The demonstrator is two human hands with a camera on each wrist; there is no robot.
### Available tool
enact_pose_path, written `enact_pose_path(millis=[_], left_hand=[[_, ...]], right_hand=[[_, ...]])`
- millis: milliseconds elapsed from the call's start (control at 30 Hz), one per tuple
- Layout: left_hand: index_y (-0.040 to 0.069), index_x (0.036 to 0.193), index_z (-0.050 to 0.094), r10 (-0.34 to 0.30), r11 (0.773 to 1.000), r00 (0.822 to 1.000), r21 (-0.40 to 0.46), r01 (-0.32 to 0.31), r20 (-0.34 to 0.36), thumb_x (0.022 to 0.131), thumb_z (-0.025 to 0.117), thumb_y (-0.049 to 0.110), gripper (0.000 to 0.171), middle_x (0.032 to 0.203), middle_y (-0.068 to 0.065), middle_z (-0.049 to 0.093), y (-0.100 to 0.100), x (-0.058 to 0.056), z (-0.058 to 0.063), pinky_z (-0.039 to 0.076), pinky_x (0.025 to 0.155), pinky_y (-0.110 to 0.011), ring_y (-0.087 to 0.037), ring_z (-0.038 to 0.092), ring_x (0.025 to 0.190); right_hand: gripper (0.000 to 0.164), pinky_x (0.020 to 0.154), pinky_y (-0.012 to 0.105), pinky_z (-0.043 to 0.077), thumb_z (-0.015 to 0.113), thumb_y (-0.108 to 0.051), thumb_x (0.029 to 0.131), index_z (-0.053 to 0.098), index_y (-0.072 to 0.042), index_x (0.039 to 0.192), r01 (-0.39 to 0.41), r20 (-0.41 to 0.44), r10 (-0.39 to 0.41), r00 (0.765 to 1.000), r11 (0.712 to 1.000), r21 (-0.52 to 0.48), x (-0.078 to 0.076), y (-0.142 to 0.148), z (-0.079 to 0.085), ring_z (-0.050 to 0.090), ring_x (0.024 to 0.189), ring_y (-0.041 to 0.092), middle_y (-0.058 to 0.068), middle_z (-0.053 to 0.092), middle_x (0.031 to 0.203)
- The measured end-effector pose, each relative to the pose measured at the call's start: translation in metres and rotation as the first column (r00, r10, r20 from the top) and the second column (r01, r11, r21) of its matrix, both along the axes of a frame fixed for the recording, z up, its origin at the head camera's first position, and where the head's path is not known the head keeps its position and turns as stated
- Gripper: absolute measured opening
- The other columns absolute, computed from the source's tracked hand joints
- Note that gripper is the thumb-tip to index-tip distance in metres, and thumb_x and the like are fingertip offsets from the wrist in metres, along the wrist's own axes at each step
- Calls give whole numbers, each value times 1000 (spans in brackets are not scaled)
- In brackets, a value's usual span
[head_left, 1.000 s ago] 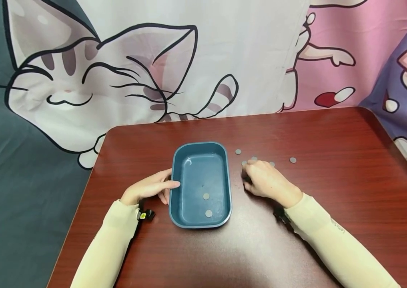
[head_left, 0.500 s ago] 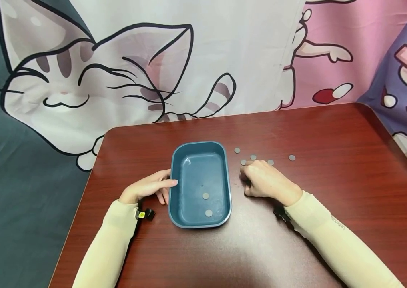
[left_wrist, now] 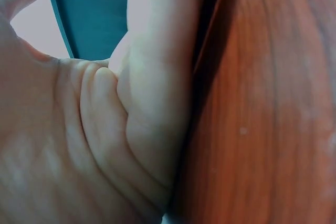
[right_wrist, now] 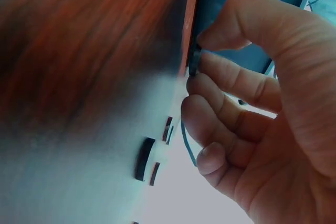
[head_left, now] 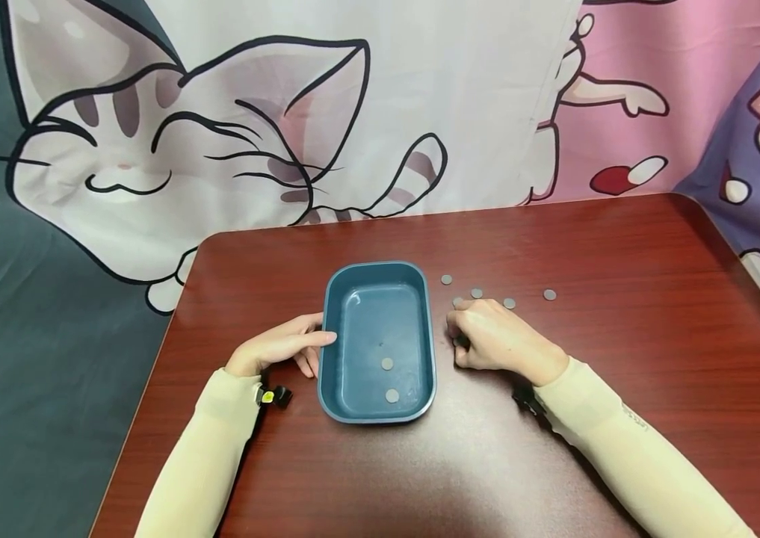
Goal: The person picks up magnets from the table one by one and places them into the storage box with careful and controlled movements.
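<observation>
In the head view, my left hand [head_left: 282, 347] grips the left wall of a blue rectangular tray [head_left: 377, 417], its thumb over the rim and its fingers outside. Two small grey coins [head_left: 387, 364] lie flat inside the tray. Right of the tray, my right hand [head_left: 504, 336] is low over the table, fingers curled. The right wrist view shows a thin dark coin [right_wrist: 195, 61] on edge, pinched between that hand's thumb and index finger. Several more coins [head_left: 477, 293] lie on the table just beyond the right hand; its knuckles partly cover one.
The reddish-brown wooden table [head_left: 595, 246] carries everything. A curtain [head_left: 474, 97] printed with cartoon cats hangs along its far edge. One coin [head_left: 550, 295] lies apart from the others, farther right.
The right hand's thumb has tucked in slightly beside its index finger. The left hand, the tray and the loose coins stay in place; the head view shifts a little.
</observation>
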State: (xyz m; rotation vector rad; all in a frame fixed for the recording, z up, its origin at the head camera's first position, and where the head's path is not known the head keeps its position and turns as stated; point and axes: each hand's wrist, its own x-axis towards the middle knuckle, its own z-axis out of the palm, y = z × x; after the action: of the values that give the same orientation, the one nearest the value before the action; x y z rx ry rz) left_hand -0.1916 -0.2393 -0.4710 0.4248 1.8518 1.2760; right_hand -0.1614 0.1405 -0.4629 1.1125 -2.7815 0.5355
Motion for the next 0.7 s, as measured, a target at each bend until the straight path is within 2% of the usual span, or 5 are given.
enact_pose_path(millis=[300,700], left_hand=[[13,141,38,-2,1000,1000,-17,2,-1,99,53,36,51,73,-20,70,0,-1,0,59,64,-49,-35,69,62],[14,141,38,-5,1000,1000,-13,5,-1,99,54,37,51,74,-21,70,-1,-2,-2,59,64,-49,-36,69,63]], right_hand=[[15,51,23,39,69,-14,60,60,-20,70,0,4,0,1000,1000,-15,1,-2,7,44,55,6,-9,50,69],[15,51,21,38,70,-17,66,58,-22,73,-7,-16,5,1000,996,-85,-2,-3,19,43,55,3,-10,49,71]])
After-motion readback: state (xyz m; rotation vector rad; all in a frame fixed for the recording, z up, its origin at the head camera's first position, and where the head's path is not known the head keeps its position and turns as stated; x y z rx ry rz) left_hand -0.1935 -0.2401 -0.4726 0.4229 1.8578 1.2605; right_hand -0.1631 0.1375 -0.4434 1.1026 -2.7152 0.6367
